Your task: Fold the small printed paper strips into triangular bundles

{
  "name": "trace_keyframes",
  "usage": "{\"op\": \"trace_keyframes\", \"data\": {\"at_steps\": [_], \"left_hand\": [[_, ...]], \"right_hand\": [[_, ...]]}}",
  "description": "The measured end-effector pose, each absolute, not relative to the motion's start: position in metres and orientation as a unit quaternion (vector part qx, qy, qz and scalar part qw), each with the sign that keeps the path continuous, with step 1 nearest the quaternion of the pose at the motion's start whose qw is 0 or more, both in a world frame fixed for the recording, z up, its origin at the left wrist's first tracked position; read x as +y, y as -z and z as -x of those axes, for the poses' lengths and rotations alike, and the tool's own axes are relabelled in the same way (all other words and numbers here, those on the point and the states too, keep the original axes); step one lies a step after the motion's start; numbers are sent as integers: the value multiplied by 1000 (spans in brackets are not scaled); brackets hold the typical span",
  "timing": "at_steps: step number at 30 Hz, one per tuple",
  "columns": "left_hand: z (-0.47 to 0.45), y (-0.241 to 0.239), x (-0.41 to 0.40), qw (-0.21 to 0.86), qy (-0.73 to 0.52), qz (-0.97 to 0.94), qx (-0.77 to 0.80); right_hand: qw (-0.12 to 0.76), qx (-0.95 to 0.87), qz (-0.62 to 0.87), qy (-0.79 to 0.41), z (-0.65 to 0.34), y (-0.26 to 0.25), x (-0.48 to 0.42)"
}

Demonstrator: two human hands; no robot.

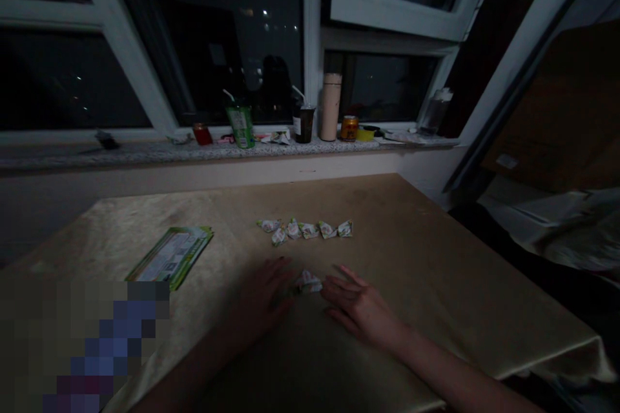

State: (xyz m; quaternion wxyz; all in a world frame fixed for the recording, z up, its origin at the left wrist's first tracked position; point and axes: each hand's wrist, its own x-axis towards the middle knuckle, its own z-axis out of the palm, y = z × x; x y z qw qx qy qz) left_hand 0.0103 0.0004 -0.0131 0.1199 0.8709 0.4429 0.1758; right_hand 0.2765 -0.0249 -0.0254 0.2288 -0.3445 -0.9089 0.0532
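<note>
A small wrapped candy [309,282] with a white and green wrapper lies on the tablecloth between my two hands. To its left, my left hand [264,293] rests low over the cloth, dark in shadow, its fingers stretched out and apart. My right hand [361,306] is on the other side, fingers extended and spread, the tips at the candy's right edge; whether they touch it I cannot tell. Beyond the hands, several similar wrapped candies [309,230] form an uneven row. A flat green and white packet [172,255] lies farther left.
A satiny beige cloth [411,258] covers the table. Along the stone windowsill [271,150] stand a green cup [241,126], a dark drink cup [303,124] with a straw, a pink flask [330,106] and a small orange can [349,129]. Pixelation hides the lower left.
</note>
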Motion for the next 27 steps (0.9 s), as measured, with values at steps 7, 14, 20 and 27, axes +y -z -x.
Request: {"op": "trace_keyframes", "data": {"at_steps": [7, 14, 20, 27], "left_hand": [[-11, 10, 6, 144, -208, -819, 515], [-14, 15, 7, 152, -229, -804, 527], [-15, 18, 9, 149, -230, -801, 532], [-15, 19, 9, 142, -249, -795, 535]], "right_hand": [[200, -910, 362, -37, -274, 19, -29], [223, -903, 366, -17, -269, 22, -29], [232, -898, 367, -67, -267, 15, -20], [195, -930, 286, -126, -249, 16, -6]]}}
